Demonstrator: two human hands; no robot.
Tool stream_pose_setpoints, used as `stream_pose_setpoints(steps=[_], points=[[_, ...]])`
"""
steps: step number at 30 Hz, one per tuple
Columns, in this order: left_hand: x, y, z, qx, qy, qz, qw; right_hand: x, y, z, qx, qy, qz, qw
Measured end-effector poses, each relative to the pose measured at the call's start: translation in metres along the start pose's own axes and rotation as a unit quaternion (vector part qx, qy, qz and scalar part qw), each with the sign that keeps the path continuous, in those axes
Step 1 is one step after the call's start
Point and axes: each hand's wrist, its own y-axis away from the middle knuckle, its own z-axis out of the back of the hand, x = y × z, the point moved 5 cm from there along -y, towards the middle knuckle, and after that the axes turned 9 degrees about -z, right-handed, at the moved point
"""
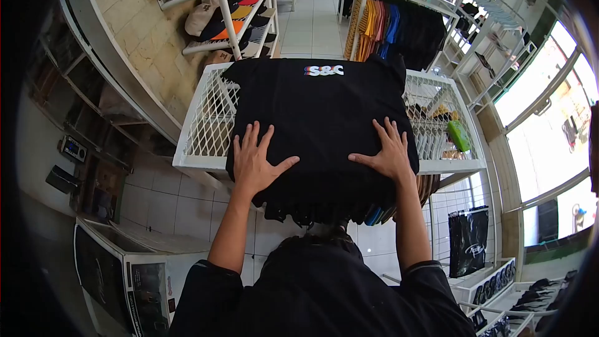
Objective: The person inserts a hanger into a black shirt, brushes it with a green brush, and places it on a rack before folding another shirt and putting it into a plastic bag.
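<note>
A black shirt (324, 109) with a small "S&C" print near its far edge lies spread over a white mesh-topped rack (209, 115). My left hand (254, 159) rests flat on the shirt's left side, fingers spread and thumb pointing inward. On the right side of the cloth lies my right hand (388, 153), palm down, its fingers also apart. Neither hand grips anything. The shirt's near edge hangs at the rack's front, above other hanging clothes (374, 214).
Cap shelves (243, 15) stand at the far left, and a rack of coloured shirts (374, 22) beyond the table. A green packet (458, 135) lies at the right of the mesh. Glass doors (543, 93) are on the right, a black bag (468, 240) lower right.
</note>
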Motion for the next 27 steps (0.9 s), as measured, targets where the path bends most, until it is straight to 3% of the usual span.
stream_pose_setpoints(steps=[2, 3, 5, 6, 10, 15, 17, 18, 19, 20, 21, 23, 25, 26, 27], points=[[-0.002, 0.006, 0.008, -0.085, 0.062, -0.082, 0.991, 0.002, 0.01, 0.004, -0.091, -0.034, 0.047, 0.994], [-0.004, 0.023, 0.001, -0.07, 0.072, -0.079, 0.992, -0.012, 0.028, 0.001, -0.077, -0.027, 0.038, 0.996], [0.006, 0.04, 0.005, -0.115, 0.113, -0.105, 0.981, -0.024, 0.047, 0.001, -0.076, -0.066, 0.125, 0.987], [0.009, 0.044, 0.011, -0.14, 0.106, -0.12, 0.977, -0.036, 0.053, -0.001, -0.075, -0.067, 0.123, 0.987], [0.015, 0.056, 0.012, -0.182, 0.113, -0.128, 0.968, -0.064, 0.078, 0.015, -0.196, -0.12, 0.156, 0.961], [0.007, 0.053, 0.031, -0.222, 0.183, -0.112, 0.951, -0.064, 0.08, 0.033, -0.171, -0.18, 0.153, 0.956], [0.005, 0.067, 0.042, -0.14, 0.206, -0.077, 0.965, -0.064, 0.095, 0.044, -0.085, -0.155, 0.092, 0.98], [0.005, 0.078, 0.051, -0.138, 0.208, -0.076, 0.965, -0.062, 0.105, 0.049, -0.062, -0.145, 0.1, 0.982], [0.005, 0.089, 0.054, -0.072, 0.224, -0.068, 0.97, -0.063, 0.115, 0.053, -0.06, -0.145, 0.098, 0.983], [0.003, 0.097, 0.055, -0.009, 0.239, -0.06, 0.969, -0.066, 0.122, 0.049, 0.015, -0.163, 0.06, 0.985], [0.0, 0.104, 0.062, -0.009, 0.24, -0.062, 0.969, -0.068, 0.128, 0.048, 0.089, -0.18, 0.022, 0.979], [-0.002, 0.111, 0.063, 0.06, 0.289, -0.015, 0.955, -0.062, 0.129, 0.05, 0.121, -0.177, -0.002, 0.977], [-0.016, 0.093, 0.064, 0.027, 0.284, -0.033, 0.958, -0.056, 0.12, 0.06, -0.032, -0.254, 0.041, 0.966], [-0.021, 0.08, 0.061, -0.042, 0.268, -0.037, 0.962, -0.054, 0.111, 0.062, -0.105, -0.228, 0.049, 0.967], [-0.025, 0.069, 0.058, -0.111, 0.25, -0.041, 0.961, -0.051, 0.1, 0.056, -0.109, -0.228, 0.051, 0.966]])
